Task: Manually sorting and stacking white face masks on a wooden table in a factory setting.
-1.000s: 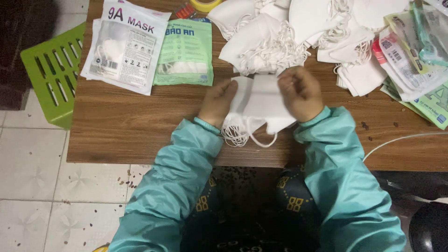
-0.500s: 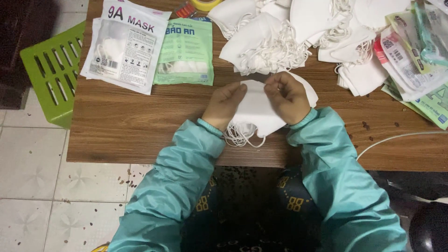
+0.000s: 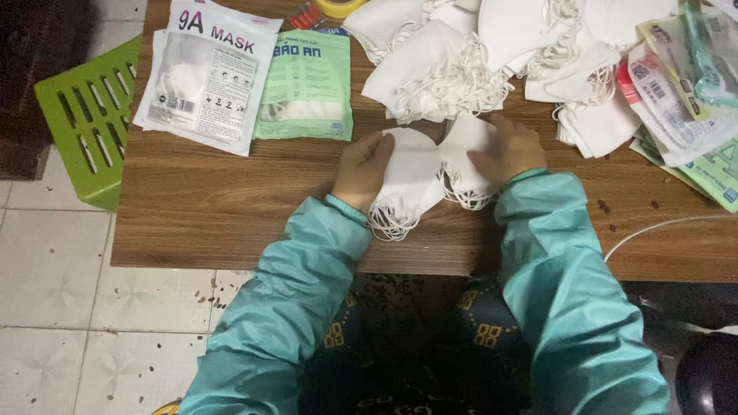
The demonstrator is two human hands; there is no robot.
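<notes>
Fingers of both our hands pinch folded white fabric face masks on the brown wooden counter [image 3: 215,207].

Our left hand [image 3: 363,170] grips one white mask [image 3: 411,177] at its 9 o'clock edge; our right hand [image 3: 507,150] presses closed on a second mask [image 3: 465,146] at 3 o'clock. A heap of loose white masks [image 3: 492,54] lies at 12 o'clock.

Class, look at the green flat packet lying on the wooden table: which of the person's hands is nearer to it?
Left. The left hand holds white masks just below-right of the green packet; the right hand lies farther right, beyond the masks.
</notes>
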